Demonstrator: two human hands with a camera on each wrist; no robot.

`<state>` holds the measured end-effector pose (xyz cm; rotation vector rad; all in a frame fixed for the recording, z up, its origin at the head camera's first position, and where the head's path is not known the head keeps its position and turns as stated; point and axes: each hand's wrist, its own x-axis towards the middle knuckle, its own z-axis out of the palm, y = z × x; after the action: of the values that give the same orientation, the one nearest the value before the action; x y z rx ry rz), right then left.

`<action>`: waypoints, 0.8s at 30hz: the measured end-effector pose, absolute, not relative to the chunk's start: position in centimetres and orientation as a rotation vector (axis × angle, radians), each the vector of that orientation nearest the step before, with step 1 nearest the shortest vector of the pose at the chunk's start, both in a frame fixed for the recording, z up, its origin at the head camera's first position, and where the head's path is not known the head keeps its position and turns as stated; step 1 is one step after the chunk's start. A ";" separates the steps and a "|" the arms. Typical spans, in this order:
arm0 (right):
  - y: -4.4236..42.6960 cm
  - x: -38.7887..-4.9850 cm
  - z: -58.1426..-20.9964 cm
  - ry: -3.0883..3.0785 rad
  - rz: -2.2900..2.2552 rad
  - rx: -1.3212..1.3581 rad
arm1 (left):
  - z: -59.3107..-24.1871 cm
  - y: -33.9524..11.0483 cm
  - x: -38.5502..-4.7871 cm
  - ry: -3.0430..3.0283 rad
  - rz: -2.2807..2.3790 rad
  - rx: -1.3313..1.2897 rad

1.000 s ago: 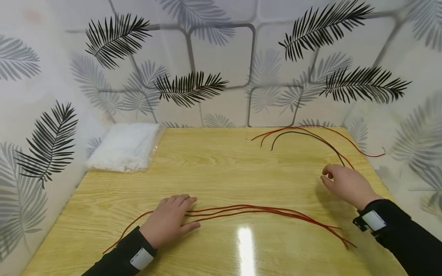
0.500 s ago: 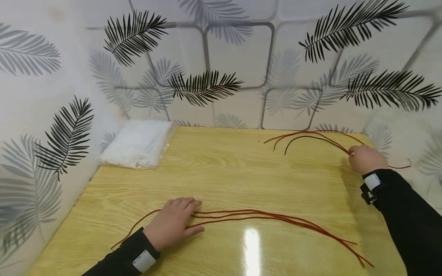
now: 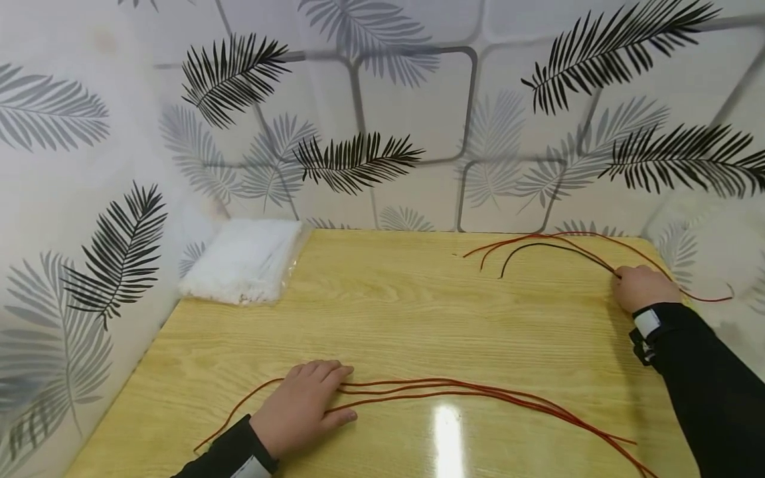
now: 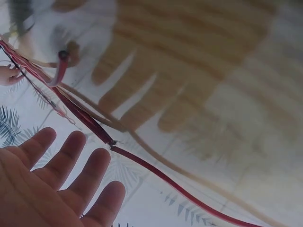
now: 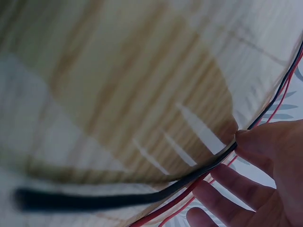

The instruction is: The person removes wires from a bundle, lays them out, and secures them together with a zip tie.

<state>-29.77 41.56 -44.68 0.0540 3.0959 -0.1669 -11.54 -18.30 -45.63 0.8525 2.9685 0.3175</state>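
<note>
The left hand (image 3: 301, 410) lay over thin, smooth red wires (image 3: 574, 419), its fingers extended and slightly apart; the wires curved gently along the glossy, wood-grained table (image 3: 388, 318). At the far right edge, the right hand (image 3: 647, 289) pinched a slender black wire (image 3: 538, 244), arched beside red strands (image 3: 578, 232). A clear plastic bag (image 3: 245, 259) of white material sat back left.

This is an indoor work corner, home or workshop unclear: a wood-grain table (image 3: 418, 318) enclosed at the back and sides by palm-leaf-printed wall covering (image 3: 412, 93), bearing loose red wires (image 3: 436, 379) and a filled clear plastic bag (image 3: 242, 262).
</note>
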 end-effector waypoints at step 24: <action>39.4 -26.9 -43.5 3.012 -0.318 -0.112 | -45.1 -17.3 -11.3 2.960 0.318 0.896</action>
<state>-26.91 39.41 -43.50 -0.1119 3.0115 -0.3176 -11.29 -17.32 -45.12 0.8962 2.9604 0.3179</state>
